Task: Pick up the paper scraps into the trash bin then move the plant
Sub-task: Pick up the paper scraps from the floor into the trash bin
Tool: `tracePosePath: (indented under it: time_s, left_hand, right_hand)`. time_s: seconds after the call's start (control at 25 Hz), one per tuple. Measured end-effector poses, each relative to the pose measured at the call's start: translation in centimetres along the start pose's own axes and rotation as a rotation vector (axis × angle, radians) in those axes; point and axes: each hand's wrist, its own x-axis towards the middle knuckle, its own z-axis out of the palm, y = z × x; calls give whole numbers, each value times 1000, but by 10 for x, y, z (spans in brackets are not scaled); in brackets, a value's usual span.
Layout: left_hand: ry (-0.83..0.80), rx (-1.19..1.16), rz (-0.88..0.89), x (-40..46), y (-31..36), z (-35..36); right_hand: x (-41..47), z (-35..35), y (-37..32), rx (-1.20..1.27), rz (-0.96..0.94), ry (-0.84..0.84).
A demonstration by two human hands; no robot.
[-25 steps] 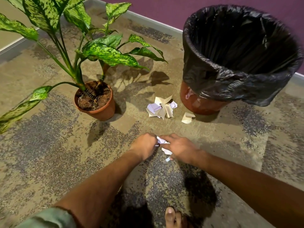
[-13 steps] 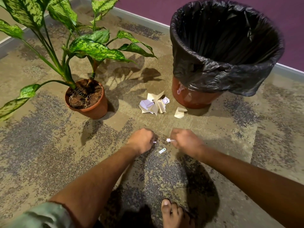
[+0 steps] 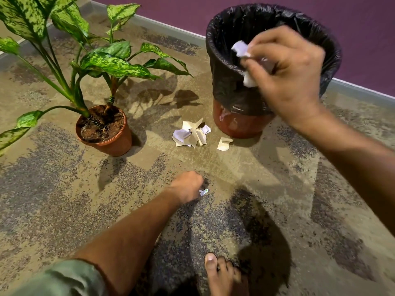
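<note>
My right hand (image 3: 286,75) is raised over the near rim of the trash bin (image 3: 224,88), its fingers closed on white paper scraps (image 3: 241,50). The bin is terracotta with a black plastic liner. Down on the floor, my left hand (image 3: 187,185) is curled with its fingertips on a small white scrap (image 3: 204,192). A pile of cream and white paper scraps (image 3: 192,135) lies between the bin and the plant, and one loose cream scrap (image 3: 224,143) lies just right of it. The plant (image 3: 102,63), with spotted green leaves, stands in a terracotta pot (image 3: 115,144) at the left.
The floor is speckled tan and grey carpet. A purple wall with a grey skirting board (image 3: 166,25) runs behind the bin and the plant. My bare foot (image 3: 224,274) shows at the bottom edge. Long leaves reach out to the left and over the floor.
My right hand has lifted from the floor up to the bin with paper scraps in it. My left hand has stayed low and now touches the small scrap lying there.
</note>
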Motion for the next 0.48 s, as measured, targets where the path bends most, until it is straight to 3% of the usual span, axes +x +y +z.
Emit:
tracePosePath:
  time_s: [0.28, 0.48]
  left_hand:
    - [-48, 24, -33, 1, 10, -3]
    - [11, 160, -49, 2, 19, -1]
  right_hand:
    - [25, 1, 50, -158, 156, -162]
    - [20, 5, 57, -248, 228, -251]
